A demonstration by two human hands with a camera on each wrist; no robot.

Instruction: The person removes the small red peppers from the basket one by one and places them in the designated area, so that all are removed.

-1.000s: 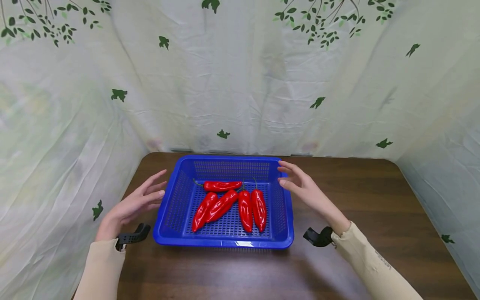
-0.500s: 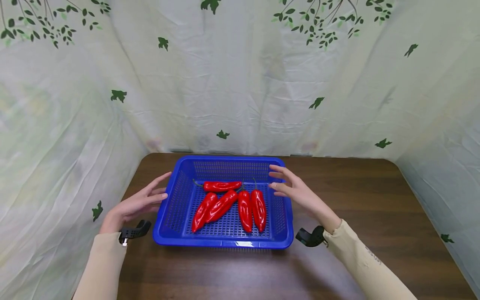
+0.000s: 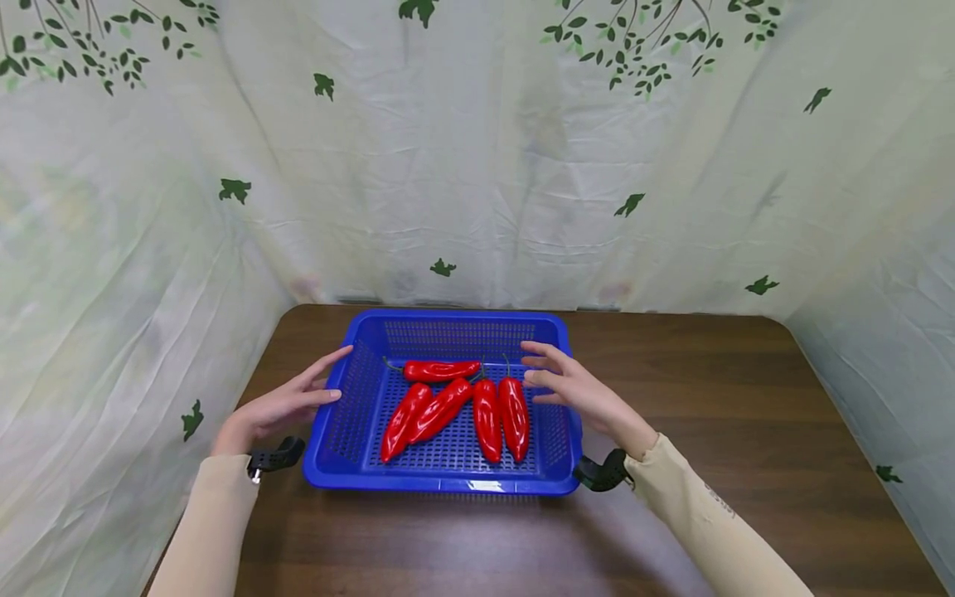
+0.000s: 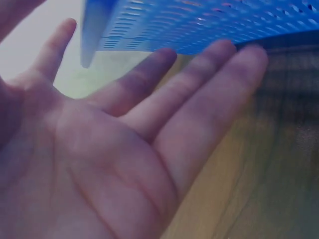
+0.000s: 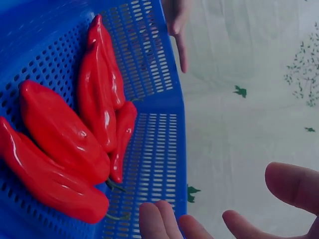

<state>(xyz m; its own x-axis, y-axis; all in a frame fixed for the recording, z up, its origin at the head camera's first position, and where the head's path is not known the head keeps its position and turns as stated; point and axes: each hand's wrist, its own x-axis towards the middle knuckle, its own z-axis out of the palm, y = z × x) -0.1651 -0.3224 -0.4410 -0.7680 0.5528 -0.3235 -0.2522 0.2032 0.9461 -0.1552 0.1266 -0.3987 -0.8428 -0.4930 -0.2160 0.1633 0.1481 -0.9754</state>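
Several glossy red chilli peppers with thin green stems lie in a blue perforated plastic basket (image 3: 440,483). One pepper (image 3: 442,371) lies crosswise at the back; two others, such as the rightmost pepper (image 3: 515,419), lie lengthwise at the right. My left hand (image 3: 279,406) is at the basket's left side, fingers extended near the rim; the left wrist view shows its bare palm (image 4: 109,149) beside and below the basket wall (image 4: 199,25). Over the basket's right part hovers my right hand (image 3: 582,390), fingers loosely spread, holding nothing. Whether either hand touches the basket is unclear.
The basket stands on a dark brown wooden table (image 3: 709,398), near its back edge. A pale curtain (image 3: 492,166) with leaf prints hangs behind and at both sides. Black wrist-camera mounts (image 3: 278,456) sit below both hands.
Both hands have moved inward: the left rightward to the basket's left rim, the right leftward and slightly nearer over the basket. The basket and peppers have stayed in place.
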